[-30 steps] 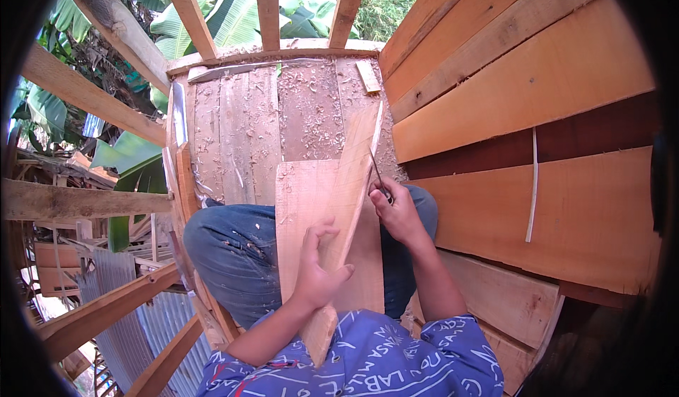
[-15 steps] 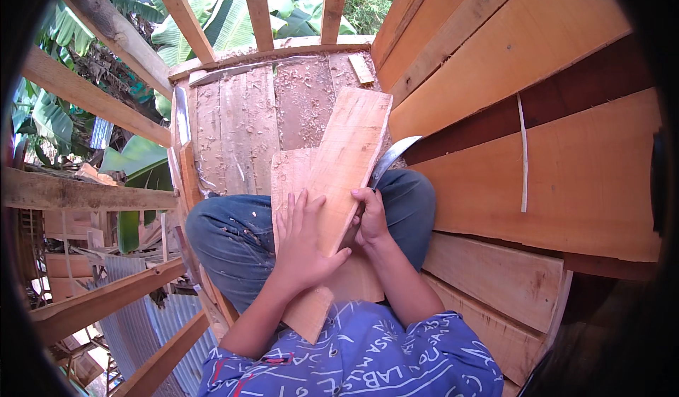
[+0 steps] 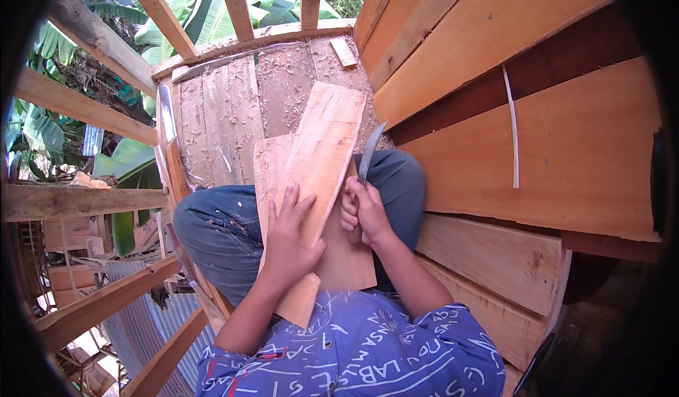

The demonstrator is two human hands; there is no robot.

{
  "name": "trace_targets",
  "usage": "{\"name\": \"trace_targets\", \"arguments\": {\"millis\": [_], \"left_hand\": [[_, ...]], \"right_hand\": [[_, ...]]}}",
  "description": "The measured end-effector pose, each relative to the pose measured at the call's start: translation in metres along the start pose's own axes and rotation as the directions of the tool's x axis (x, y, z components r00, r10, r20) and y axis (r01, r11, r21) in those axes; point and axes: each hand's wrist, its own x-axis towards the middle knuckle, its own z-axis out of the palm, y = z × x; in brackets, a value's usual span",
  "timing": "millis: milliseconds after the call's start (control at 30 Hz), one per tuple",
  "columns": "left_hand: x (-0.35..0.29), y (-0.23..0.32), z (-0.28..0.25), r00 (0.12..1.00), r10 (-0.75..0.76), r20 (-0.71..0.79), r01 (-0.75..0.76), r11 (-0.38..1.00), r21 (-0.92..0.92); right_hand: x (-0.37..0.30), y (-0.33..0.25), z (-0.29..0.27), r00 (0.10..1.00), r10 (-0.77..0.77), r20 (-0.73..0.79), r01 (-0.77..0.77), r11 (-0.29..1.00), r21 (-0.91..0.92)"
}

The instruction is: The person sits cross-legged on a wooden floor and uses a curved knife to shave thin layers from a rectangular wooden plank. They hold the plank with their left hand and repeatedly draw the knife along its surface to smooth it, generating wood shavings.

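Observation:
My left hand [image 3: 288, 238] lies spread over a narrow plank [image 3: 325, 139], its fingers stretched across the wood. The plank slants up and to the right across a wider board [image 3: 272, 160], which rests over my lap between my bent knees. To the right of the plank, my right hand [image 3: 363, 211] is closed round the handle of a curved knife [image 3: 368, 153]. The blade points up and away from me, apart from the plank's right edge. Part of the handle shows below my fist.
Wood shavings litter the plank floor [image 3: 230, 114] ahead, where a small wood offcut [image 3: 344, 52] lies. Wide boards [image 3: 537, 139] form the right side, with a thin pale strip [image 3: 512, 128] on them. Open wooden rails [image 3: 88, 199] stand on the left, with banana leaves beyond.
The knife has come away from the plank's right edge, its blade now more upright. My right fist has turned and shows more of the handle. The whole view has shifted slightly.

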Motion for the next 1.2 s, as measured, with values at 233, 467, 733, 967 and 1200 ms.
{"name": "trace_targets", "arguments": {"millis": [233,467,733,967,1200], "left_hand": [[-0.005,0.000,0.000,0.999,-0.015,-0.030,0.014,1.000,-0.022],[-0.012,-0.006,0.004,0.997,-0.007,-0.078,0.002,0.998,-0.063],[-0.014,-0.007,0.006,0.993,-0.063,-0.098,0.053,0.994,-0.097],[-0.012,-0.008,0.004,0.992,-0.020,-0.127,0.012,0.998,-0.065],[-0.021,-0.008,-0.002,0.988,-0.062,-0.143,0.052,0.996,-0.069]], "right_hand": [[-0.030,-0.004,-0.033,0.939,-0.341,0.046,0.229,0.521,-0.822],[-0.038,-0.023,-0.015,0.908,-0.401,0.123,0.055,-0.176,-0.983],[-0.024,-0.037,-0.018,0.854,-0.480,0.201,0.011,-0.370,-0.929],[-0.021,-0.035,-0.019,0.834,-0.506,0.221,0.000,-0.400,-0.916],[-0.015,-0.086,-0.048,0.750,-0.653,-0.109,-0.254,-0.132,-0.958]]}}
